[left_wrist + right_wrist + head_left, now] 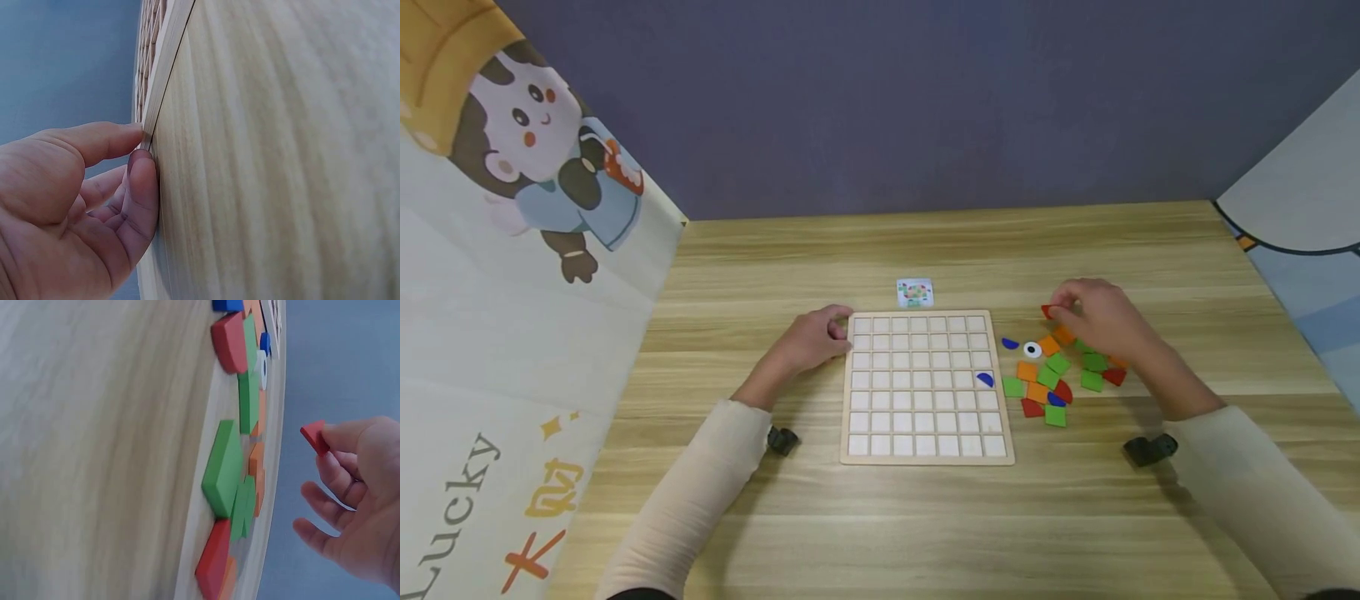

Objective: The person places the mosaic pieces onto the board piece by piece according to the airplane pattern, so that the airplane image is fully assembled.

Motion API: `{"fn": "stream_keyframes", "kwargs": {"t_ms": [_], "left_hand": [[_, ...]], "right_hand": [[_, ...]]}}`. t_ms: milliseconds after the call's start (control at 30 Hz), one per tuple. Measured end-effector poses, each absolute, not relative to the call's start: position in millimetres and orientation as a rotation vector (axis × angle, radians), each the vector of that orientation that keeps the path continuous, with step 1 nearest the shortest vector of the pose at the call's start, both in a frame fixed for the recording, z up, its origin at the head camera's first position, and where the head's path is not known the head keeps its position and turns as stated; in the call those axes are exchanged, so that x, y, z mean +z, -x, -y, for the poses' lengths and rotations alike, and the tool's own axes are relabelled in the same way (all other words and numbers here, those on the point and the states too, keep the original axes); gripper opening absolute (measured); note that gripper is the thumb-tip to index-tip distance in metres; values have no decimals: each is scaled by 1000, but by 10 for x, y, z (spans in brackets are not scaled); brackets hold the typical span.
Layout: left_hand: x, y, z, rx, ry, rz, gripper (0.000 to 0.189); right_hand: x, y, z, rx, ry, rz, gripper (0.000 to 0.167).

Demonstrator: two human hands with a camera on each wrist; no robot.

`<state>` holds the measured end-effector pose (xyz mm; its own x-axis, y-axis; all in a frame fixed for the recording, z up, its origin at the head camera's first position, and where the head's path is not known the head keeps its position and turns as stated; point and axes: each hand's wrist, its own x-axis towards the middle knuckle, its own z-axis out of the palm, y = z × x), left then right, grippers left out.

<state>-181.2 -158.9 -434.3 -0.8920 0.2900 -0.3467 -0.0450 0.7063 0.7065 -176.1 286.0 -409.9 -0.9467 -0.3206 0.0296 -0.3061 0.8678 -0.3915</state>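
A square wooden grid board (927,410) lies flat on the table, with a blue half-round piece (985,380) in its right-hand column. My left hand (815,337) is at the board's upper left edge; in the left wrist view its thumb and a curled finger pinch the rim. My right hand (1099,315) pinches a small red triangular piece (316,437) between thumb and fingertip, held above the table. Below it spread loose coloured pieces: green squares (1092,381), orange squares (1027,372), red rounded pieces (1063,392) and a white eye disc (1032,350).
A small picture card (915,292) lies just beyond the board's far edge. Another blue half-round piece (1010,342) sits right of the board. A dark wall (925,108) rises behind the table (760,533), and a printed panel (490,333) stands along the left.
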Motion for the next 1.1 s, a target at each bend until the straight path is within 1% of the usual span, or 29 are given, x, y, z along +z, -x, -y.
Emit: {"fn": "stream_keyframes", "kwargs": {"t_ms": [200,400,667,933,1100], "left_hand": [[-4325,1808,1593,1027,-194,-2483,60],[-4327,1815,1591,1029,-206,-2484,60],[-4334,1807,1598,1050,-194,-2476,61],[-4340,1799,1603,1053,-194,-2471,61],[-4329,1804,1595,1041,-206,-2482,59]], "right_hand": [[-4104,1785,-2790,-663,527,-2966,22],[-4112,1781,-2727,-685,538,-2955,20],[-4111,1767,-2626,-801,461,-2835,23],[-4155,1775,-2546,-814,544,-2812,29],[-4162,1768,-2495,-824,570,-2791,26]]}}
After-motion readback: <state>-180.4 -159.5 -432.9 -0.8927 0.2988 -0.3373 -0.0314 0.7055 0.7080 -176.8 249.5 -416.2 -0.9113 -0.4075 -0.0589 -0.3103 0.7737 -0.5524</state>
